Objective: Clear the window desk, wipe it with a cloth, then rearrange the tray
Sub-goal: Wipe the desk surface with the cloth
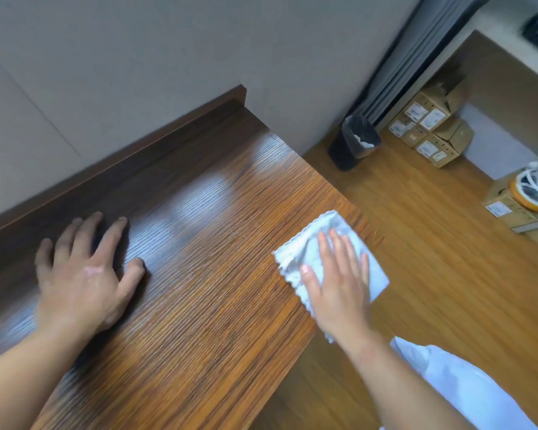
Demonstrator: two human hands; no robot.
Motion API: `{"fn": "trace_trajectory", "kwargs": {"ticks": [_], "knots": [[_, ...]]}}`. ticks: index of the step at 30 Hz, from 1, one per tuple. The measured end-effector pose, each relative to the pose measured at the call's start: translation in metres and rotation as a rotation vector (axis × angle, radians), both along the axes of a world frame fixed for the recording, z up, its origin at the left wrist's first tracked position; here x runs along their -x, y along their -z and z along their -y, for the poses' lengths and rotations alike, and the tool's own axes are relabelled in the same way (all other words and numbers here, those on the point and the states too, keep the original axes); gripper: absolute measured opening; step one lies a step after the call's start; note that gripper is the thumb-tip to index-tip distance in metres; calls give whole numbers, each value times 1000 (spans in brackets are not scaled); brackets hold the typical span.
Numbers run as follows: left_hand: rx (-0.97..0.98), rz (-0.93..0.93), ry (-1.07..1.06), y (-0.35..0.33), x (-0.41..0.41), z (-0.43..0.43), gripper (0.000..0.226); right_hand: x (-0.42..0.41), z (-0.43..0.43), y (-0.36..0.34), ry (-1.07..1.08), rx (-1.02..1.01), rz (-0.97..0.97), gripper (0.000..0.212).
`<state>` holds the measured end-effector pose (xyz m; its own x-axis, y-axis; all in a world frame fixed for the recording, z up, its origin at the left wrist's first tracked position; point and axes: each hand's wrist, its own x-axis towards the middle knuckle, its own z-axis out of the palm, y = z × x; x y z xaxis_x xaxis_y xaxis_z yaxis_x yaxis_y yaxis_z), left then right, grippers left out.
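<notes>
The wooden desk [205, 243] runs from lower left to upper right, with a raised dark back strip against the wall. My right hand [339, 280] lies flat, fingers spread, pressing a white cloth [330, 228] onto the desk's right edge; part of the cloth hangs past that edge. My left hand [84, 271] rests palm down on the desk top at the left, fingers apart, holding nothing. No tray is in view.
A black waste bin [353, 142] stands on the wooden floor by the desk's far corner, next to a grey curtain [407, 54]. Cardboard boxes [429, 125] are stacked under a counter at the right. Another box with coiled white cable [534, 187] sits at the far right.
</notes>
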<state>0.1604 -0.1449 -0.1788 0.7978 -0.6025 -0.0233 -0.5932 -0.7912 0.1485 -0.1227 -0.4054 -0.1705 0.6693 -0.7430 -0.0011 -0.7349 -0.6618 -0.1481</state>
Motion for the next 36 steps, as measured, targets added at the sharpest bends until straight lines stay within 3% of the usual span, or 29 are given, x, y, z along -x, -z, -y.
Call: {"fn": "trace_trajectory", "kwargs": {"ticks": [3, 5, 9, 12, 14, 18, 21, 23, 26, 28, 30, 31, 33, 34, 35, 36], "knots": [[-6, -8, 2, -3, 1, 0, 69, 4, -139, 11, -221, -69, 42, 66], [1, -26, 5, -3, 1, -2, 71, 10, -202, 23, -409, -42, -45, 61], [-22, -83, 35, -7, -5, -4, 78, 20, -208, 40, -646, 288, -142, 49], [-13, -97, 44, -12, -2, -13, 79, 23, -176, 20, -942, 173, -177, 53], [-13, -84, 45, -13, 4, -32, 79, 5, -118, 7, -806, 45, -81, 65], [-51, -83, 22, -11, 8, -82, 78, -48, 8, -5, -239, -22, -145, 75], [-64, -76, -69, -14, 1, -125, 80, -100, 7, -7, 107, -71, -86, 79], [-79, -69, -128, -17, -5, -155, 81, -124, -40, -6, 121, -38, -64, 72], [-126, -61, -129, -20, -11, -191, 82, -122, -174, -3, -354, 53, 21, 68], [-136, -59, -137, -19, -10, -211, 83, -104, -280, 8, -579, 24, 14, 85], [-126, -50, -163, -18, -6, -226, 84, -83, -346, 25, -686, -82, 148, 103], [-112, -42, -172, -17, -4, -231, 84, -75, -356, 27, -817, -108, 96, 93], [-81, -39, -183, -14, -1, -235, 83, -70, -336, 18, -982, 222, -12, 54], [-69, -43, -191, -13, 0, -235, 82, -72, -314, 18, -1130, 238, -98, 49], [-64, -45, -197, -12, 1, -234, 82, -73, -280, 17, -1241, 176, -87, 51], [-63, -46, -198, -11, 1, -234, 82, -84, -247, 13, -1222, 91, 0, 57]]}}
